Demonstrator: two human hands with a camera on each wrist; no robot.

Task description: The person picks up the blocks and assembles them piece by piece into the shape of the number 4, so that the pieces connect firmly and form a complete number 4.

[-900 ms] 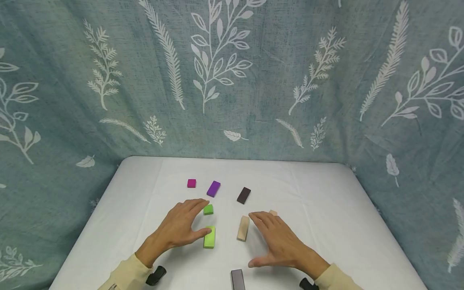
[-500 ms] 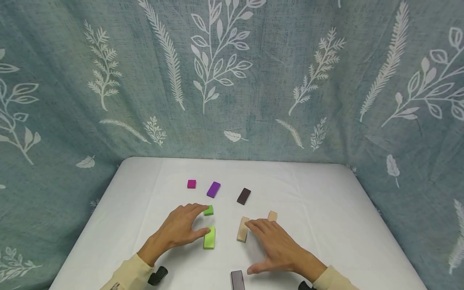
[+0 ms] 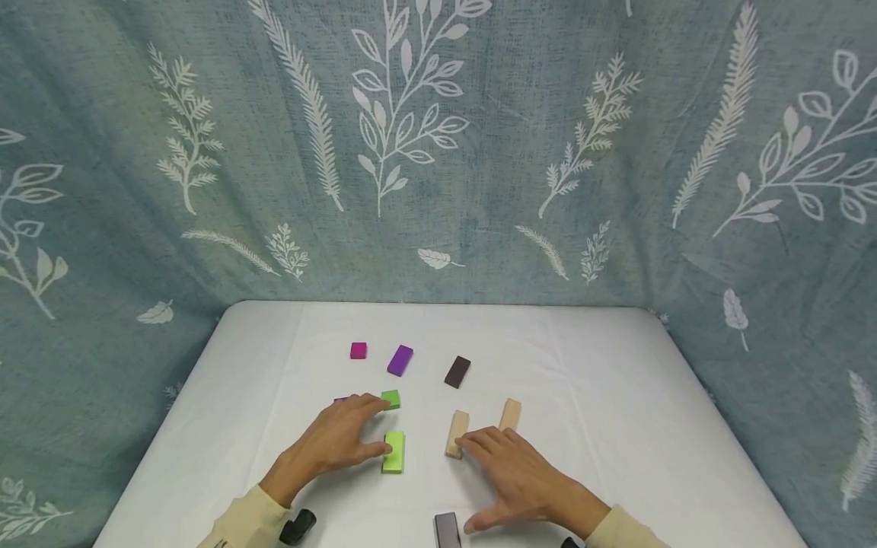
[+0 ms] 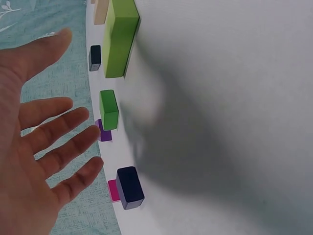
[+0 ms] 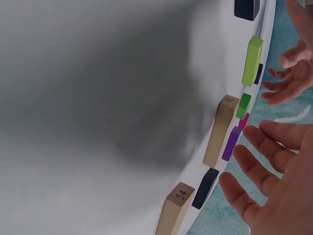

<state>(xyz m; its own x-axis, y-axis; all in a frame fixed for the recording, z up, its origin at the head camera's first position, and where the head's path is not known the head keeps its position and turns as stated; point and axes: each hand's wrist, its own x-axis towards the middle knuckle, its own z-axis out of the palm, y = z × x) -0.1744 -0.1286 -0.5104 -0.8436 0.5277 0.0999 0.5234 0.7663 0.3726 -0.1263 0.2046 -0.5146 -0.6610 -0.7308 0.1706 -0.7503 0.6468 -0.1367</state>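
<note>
Above the white table my left hand [image 3: 336, 440] hovers with fingers spread, holding nothing. Nearest to it are a lime green block [image 3: 393, 460] by the thumb and a smaller green block [image 3: 391, 399] by the fingertips. A dark block [image 4: 129, 188] shows in the left wrist view; in the head view that hand covers most of it. My right hand [image 3: 521, 479] also hovers with fingers apart and nothing in them. Beside its fingertips lie one wooden block [image 3: 457, 425] and another wooden block [image 3: 510, 413], partly hidden by the hand. A grey block [image 3: 448, 530] lies near its thumb.
Farther back on the white table [image 3: 582, 350] lie a magenta block [image 3: 358, 351], a purple block [image 3: 400, 361] and a dark brown block [image 3: 457, 372]. A leaf-patterned teal curtain [image 3: 493, 251] hangs behind the table.
My right hand has drawn back towards me, so more of the second wooden block shows. The left hand has come slightly nearer, uncovering an edge of the dark block. The blocks stay put.
</note>
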